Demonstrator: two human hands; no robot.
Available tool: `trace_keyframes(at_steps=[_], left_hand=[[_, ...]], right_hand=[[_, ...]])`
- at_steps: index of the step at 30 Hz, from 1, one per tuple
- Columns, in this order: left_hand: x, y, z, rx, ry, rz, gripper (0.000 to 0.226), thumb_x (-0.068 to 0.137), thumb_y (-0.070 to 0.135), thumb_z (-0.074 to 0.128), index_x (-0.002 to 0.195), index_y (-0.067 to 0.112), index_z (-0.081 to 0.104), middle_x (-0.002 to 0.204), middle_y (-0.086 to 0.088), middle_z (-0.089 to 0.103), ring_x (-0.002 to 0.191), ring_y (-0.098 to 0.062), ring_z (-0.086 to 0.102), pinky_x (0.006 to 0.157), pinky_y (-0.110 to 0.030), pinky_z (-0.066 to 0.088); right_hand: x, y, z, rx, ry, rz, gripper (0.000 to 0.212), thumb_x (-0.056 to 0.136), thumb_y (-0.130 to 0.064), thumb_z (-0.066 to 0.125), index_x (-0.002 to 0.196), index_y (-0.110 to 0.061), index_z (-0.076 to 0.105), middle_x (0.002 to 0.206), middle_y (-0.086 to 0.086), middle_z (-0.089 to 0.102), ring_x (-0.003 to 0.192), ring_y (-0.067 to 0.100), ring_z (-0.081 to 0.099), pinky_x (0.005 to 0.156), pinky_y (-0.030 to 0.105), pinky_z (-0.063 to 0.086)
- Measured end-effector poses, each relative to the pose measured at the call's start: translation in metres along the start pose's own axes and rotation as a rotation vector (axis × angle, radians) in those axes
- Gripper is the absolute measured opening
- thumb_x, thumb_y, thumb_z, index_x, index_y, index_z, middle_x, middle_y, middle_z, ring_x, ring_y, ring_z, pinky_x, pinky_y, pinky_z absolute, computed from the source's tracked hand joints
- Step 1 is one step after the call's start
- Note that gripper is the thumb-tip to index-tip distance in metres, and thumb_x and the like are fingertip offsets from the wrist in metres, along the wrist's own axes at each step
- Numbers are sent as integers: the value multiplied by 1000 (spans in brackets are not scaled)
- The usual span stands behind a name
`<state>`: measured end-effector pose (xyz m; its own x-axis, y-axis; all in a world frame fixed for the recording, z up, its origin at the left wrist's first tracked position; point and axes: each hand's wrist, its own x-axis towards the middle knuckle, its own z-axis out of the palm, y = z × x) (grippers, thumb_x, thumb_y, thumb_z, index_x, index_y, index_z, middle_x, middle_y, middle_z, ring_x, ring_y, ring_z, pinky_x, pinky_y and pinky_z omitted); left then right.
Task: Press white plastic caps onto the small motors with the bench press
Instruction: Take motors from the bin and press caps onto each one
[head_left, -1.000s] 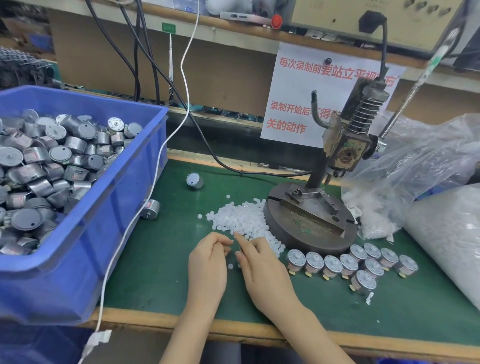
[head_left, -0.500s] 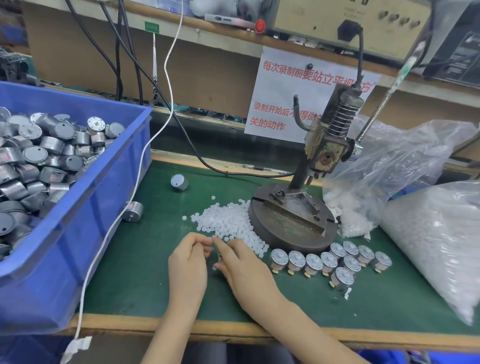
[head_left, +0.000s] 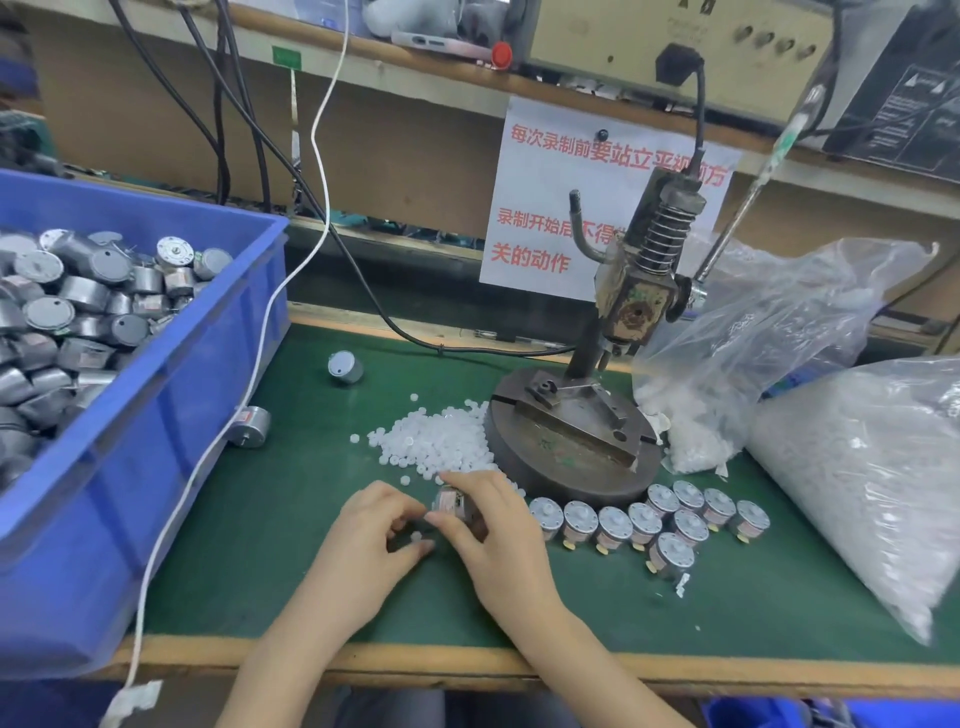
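Right hand: the right hand (head_left: 498, 535) has its grip clenched round a small motor (head_left: 453, 500), with fingers curled over the metal can, low over the counter (head_left: 249, 561) (a green mat with a wooden front edge).
Left hand: the left hand (head_left: 371, 530) is just beside the right, fingertips nearly meeting it. Its grip seems to be pinching a white cap (head_left: 415, 537) between thumb and forefinger, though the piece is tiny and half hidden.
Cap pile: a loose heap of white caps (head_left: 441, 441) lies on the counter just beyond both hands, its right edge against the press base.
Bench press: the bench press (head_left: 576, 447) stands behind and to the right of the hands. It has a round dark base, an upright column with a coil spring, and a lever handle slanting up to the right.
Standing motors: a cluster of standing motors (head_left: 660, 519) sits on end just in front of the base, to the right of the right hand.
Blue bin: the blue bin (head_left: 130, 467) at the left is heaped with more motors.
Stray motors: two stray motors (head_left: 345, 366) lie on their sides between the bin and the cap pile.
Bags: a clear bag (head_left: 769, 322) holding white pieces touches the base on its right. A fuller bag (head_left: 872, 483) lies further right.
Sign: a paper sign (head_left: 566, 218) with red characters hangs behind the press.
Cable: a white cable (head_left: 260, 338) drops past the bin's corner and over the counter's front edge.
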<state>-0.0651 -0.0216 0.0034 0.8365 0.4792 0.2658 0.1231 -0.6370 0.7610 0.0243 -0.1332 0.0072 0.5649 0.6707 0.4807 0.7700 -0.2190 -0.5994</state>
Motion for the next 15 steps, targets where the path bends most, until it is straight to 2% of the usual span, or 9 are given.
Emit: trace_keyframes(at_steps=[2,5,8,11,15], left_hand=[[0,-1,4,95,44,26,11,78,14,71,88,13,67,81,14,42,85,-15,42,74,-14,30],[2,-2,6,144,67,25,11,82,18,66,89,9,66,81,9,41,88,-15,42,80,-20,32],[2,-1,8,184,79,31,9,84,12,65,86,3,66,81,3,45,86,-20,46,76,-19,32],[1,-1,10,253,78,56,7,84,7,64,82,0,65,84,-10,56,84,-29,51,76,-28,35],[1,-1,9,288,78,67,8,85,8,62,83,1,64,85,-12,58,84,-30,52,77,-33,36]], right_hand=[[-2,0,1,49,59,16,32,80,-24,69,109,-11,64,90,-12,50,78,-9,41,73,6,35],[-3,-1,2,53,101,59,36,77,-19,74,111,-12,63,98,-20,46,85,-11,45,75,2,35],[-3,-1,4,24,94,80,44,79,-17,73,120,-10,59,106,-13,43,98,-7,41,81,7,35],[-4,-1,3,34,107,96,47,80,-14,72,124,-11,56,107,-7,39,87,-7,44,76,8,37],[-4,-1,0,47,163,56,42,77,-7,73,117,-10,60,106,-3,42,85,-15,47,72,2,37]])
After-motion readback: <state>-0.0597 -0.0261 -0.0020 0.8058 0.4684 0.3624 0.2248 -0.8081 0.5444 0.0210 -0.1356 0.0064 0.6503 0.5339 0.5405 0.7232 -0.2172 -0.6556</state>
